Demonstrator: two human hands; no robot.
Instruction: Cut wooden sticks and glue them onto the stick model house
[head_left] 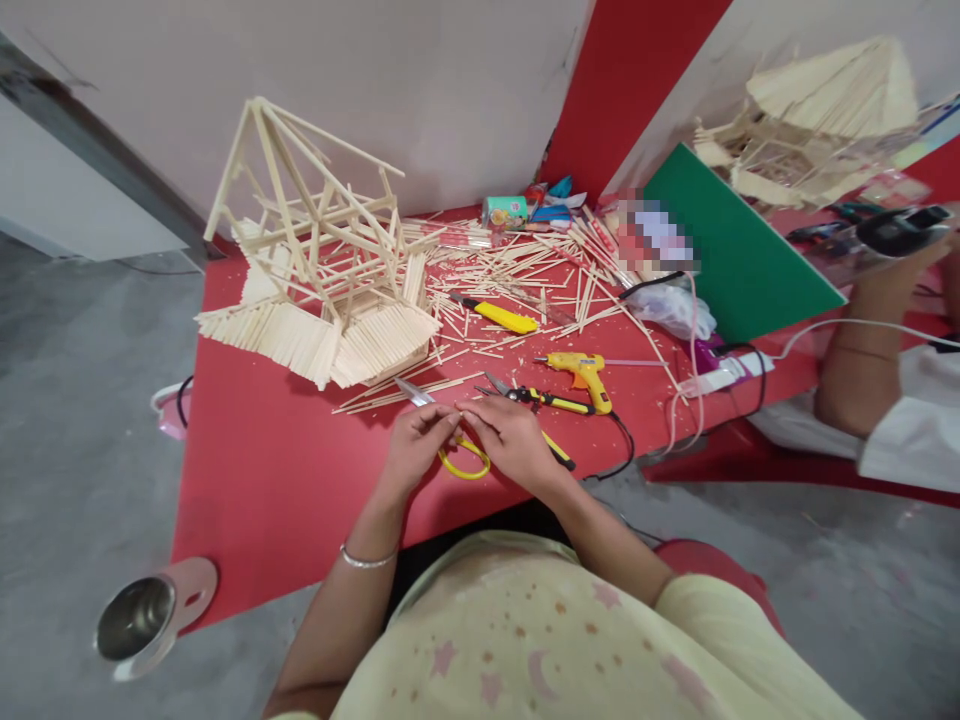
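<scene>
My left hand (417, 442) and my right hand (517, 440) meet close together near the table's front edge. The fingers of both are pinched together, and what lies between them is too small or hidden to make out. Right beneath them lies a pair of scissors (465, 474) with yellow handles, its blades pointing up and left past my left hand. Pliers (555, 400) with black and yellow handles lie just beyond my right hand. Farther left stands a house-like model (315, 260) of thin wooden sticks, with an open roof frame and slatted lower eaves.
A yellow glue gun (581, 372) lies to the right, its black cord hanging off the edge. Beyond it are a yellow utility knife (504, 317) and many loose sticks (517, 265). A green board (739, 250) leans at right near another person's arm (859, 350). A mug (154, 615) stands at lower left.
</scene>
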